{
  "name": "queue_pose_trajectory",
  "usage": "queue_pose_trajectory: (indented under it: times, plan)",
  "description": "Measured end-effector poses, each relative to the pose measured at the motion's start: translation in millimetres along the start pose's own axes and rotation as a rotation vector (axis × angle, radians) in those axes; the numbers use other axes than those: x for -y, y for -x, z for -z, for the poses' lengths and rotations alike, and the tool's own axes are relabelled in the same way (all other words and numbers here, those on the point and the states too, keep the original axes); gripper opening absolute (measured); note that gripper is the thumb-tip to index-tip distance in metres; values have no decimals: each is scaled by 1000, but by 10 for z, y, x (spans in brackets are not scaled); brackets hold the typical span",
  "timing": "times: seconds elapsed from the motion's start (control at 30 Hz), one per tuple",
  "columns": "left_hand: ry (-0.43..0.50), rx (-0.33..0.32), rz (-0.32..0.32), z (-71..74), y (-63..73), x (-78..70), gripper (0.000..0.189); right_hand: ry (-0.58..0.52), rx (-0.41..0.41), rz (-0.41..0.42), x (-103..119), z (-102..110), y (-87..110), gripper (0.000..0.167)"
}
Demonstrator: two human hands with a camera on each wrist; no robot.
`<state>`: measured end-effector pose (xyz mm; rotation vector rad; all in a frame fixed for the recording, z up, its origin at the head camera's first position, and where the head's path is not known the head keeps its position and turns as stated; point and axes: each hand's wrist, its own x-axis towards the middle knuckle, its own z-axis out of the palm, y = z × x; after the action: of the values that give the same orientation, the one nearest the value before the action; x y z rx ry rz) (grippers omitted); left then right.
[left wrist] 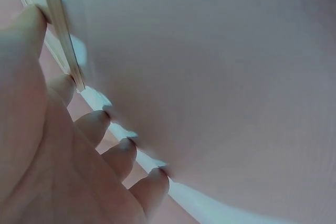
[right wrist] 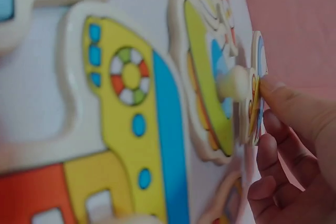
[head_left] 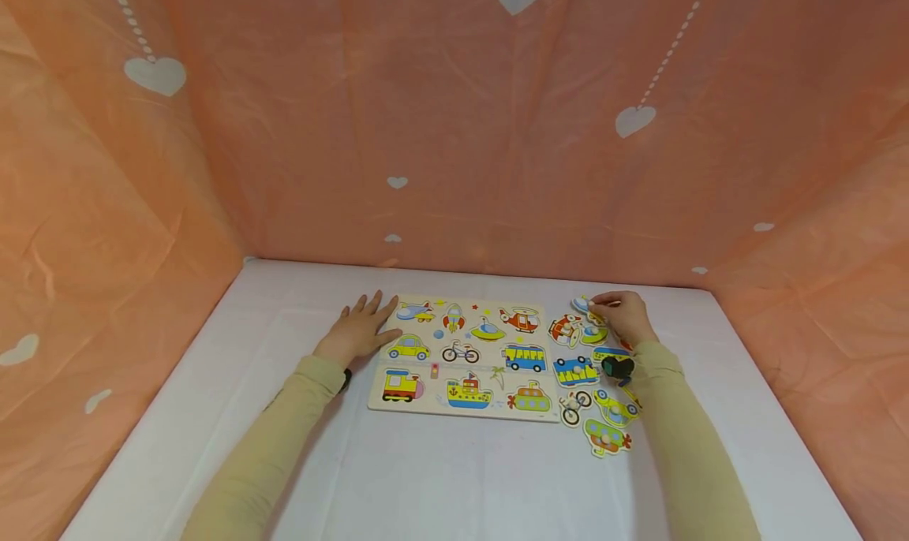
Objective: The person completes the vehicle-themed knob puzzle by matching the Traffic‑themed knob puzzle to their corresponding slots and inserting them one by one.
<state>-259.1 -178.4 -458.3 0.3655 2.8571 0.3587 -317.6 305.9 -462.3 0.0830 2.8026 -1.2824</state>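
Note:
A wooden puzzle board [head_left: 433,360] with printed vehicles lies flat on the table. My left hand [head_left: 358,332] rests at its left edge, fingers spread, and in the left wrist view the thumb and a fingertip touch the board's edge [left wrist: 63,30]. Beyond the board's right side, my right hand [head_left: 626,314] pinches an airplane puzzle piece [head_left: 581,304], seen nearly edge-on in the right wrist view [right wrist: 255,87]. Just below that hand lie a flying saucer piece [head_left: 593,335] with a knob and a helicopter piece [head_left: 564,330].
Right of the board are several loose pieces: a bus [head_left: 576,372], a ship [right wrist: 131,103], a bicycle [head_left: 572,408], a car [head_left: 616,408] and a submarine [head_left: 606,437]. Some are partly hidden by the right wrist. Pink cloth [head_left: 454,131] walls the white table [head_left: 454,478].

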Motion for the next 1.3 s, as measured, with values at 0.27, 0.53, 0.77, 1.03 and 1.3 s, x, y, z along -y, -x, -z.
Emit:
queue_pose_trajectory:
  times: [0.27, 0.53, 0.77, 1.03, 1.3]
  plan:
    - [2, -8, -13, -3, -25, 28, 74, 9, 8, 65, 275, -22, 92, 29]
    - [-10, -18, 5, -37, -13, -6, 74, -12, 37, 217, 592, -220, 104, 23]
    - [12, -12, 28, -27, 26, -28, 73, -30, 67, 307, 852, -444, 104, 17]
    - [10, -16, 27, -23, 18, -20, 73, -48, 99, 418, 1053, -724, 54, 12]
    - [4, -23, 21, -59, -37, -43, 74, -18, 153, 489, 1198, -991, 59, 8]
